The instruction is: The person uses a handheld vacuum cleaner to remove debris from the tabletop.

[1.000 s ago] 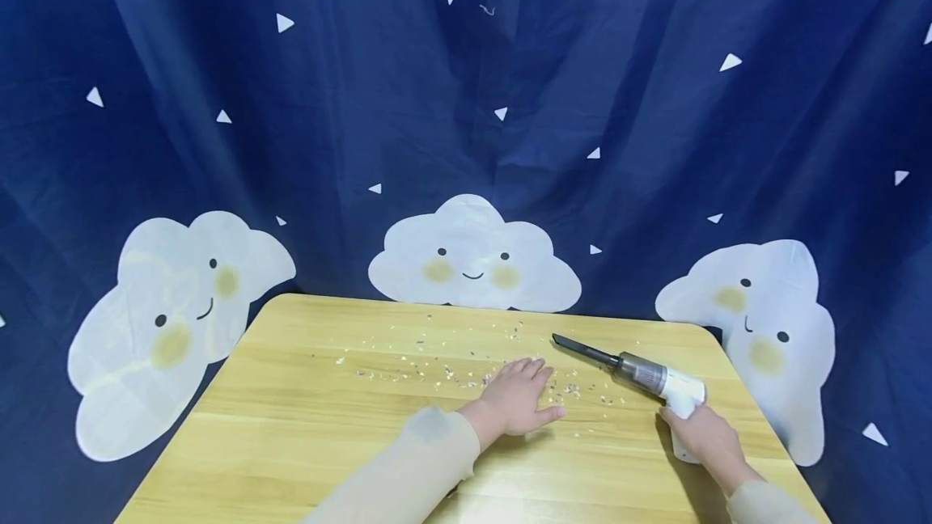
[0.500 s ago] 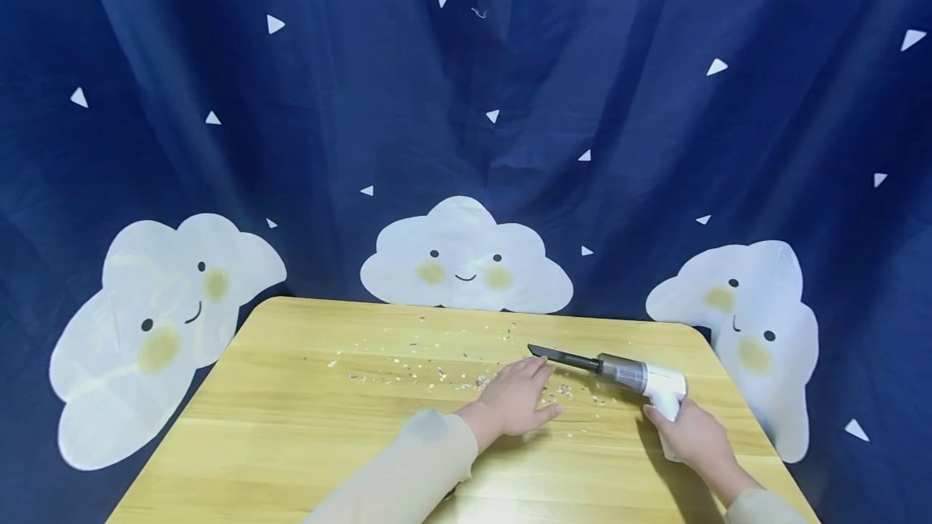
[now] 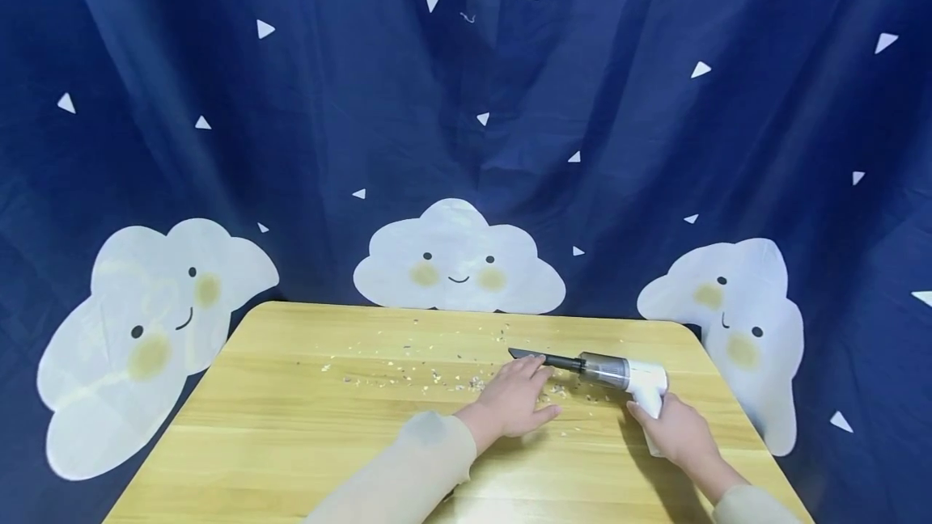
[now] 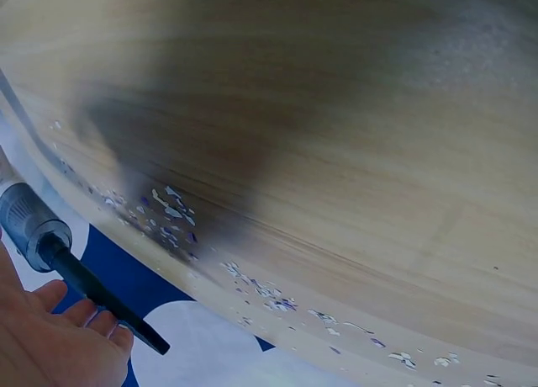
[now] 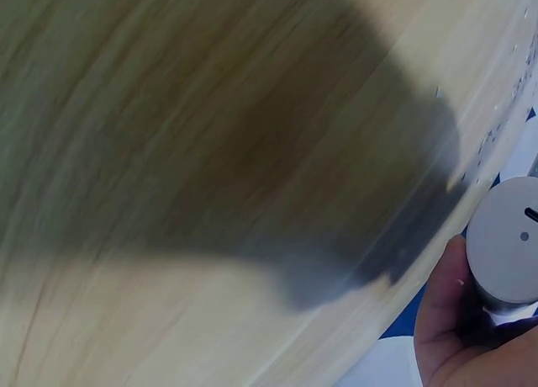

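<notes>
My right hand [image 3: 682, 432] grips the white handle of a handheld vacuum [image 3: 607, 370], held over the right part of the table. Its clear grey canister and black crevice nozzle [image 3: 557, 361] point left. My left hand [image 3: 512, 399] is spread with straight fingers, palm down, over small scraps [image 3: 435, 377] that look like bits of paper. The nozzle lies just beyond the left fingertips; whether they touch is unclear. In the left wrist view the nozzle [image 4: 105, 299] passes close behind the left fingers [image 4: 101, 321]. The right wrist view shows the vacuum's round rear end [image 5: 503, 240] above the right hand.
The wooden table [image 3: 306, 435] has a rounded back edge. White and purplish scraps lie scattered across its far middle. A dark blue curtain [image 3: 313, 120] with clouds and triangles hangs directly behind it.
My right hand has moved left with the vacuum, bringing the nozzle from the right of the left hand to just behind its fingertips. The left hand stays nearly in place. The view has shifted slightly.
</notes>
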`<state>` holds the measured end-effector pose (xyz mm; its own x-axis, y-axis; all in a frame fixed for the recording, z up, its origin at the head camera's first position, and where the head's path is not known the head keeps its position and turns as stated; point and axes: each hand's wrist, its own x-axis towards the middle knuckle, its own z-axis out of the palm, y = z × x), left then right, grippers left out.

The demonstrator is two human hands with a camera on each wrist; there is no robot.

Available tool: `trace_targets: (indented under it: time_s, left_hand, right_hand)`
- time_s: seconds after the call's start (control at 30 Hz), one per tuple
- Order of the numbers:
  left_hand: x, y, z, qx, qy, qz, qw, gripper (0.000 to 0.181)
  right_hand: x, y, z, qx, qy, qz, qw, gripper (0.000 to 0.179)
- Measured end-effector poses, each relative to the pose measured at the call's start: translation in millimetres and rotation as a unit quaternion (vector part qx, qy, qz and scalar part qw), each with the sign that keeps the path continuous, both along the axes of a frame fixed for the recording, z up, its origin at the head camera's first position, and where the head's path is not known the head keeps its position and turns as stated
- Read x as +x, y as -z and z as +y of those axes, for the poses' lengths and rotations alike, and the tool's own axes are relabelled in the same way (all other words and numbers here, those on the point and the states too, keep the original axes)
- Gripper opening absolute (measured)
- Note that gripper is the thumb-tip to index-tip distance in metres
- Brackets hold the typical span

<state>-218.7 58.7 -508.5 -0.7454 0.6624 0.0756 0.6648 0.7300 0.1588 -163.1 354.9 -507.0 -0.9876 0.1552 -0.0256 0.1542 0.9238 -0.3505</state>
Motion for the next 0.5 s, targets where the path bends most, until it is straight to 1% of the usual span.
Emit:
trace_targets:
  time_s: [0.3,0.4,0.5]
  left_hand:
    - [-2.3,2.1,-2.7,-0.006,-0.012,0.011,0.9999,0.073]
    - [-3.6,2.8,-1.6,0.002,-0.02,0.018,0.9996,0.07]
    - [-5.3,3.1,-1.1,0.015,-0.029,0.032,0.999,0.065]
  right_hand:
    - [-0.2,3.0,-2.8,0.003,-0.011,0.002,0.9999,0.086]
    - [0.1,4.2,-4.2,0.004,-0.012,0.007,0.9999,0.087]
    - [0.3,4.7,-7.8,0.002,-0.016,0.013,0.9998,0.086]
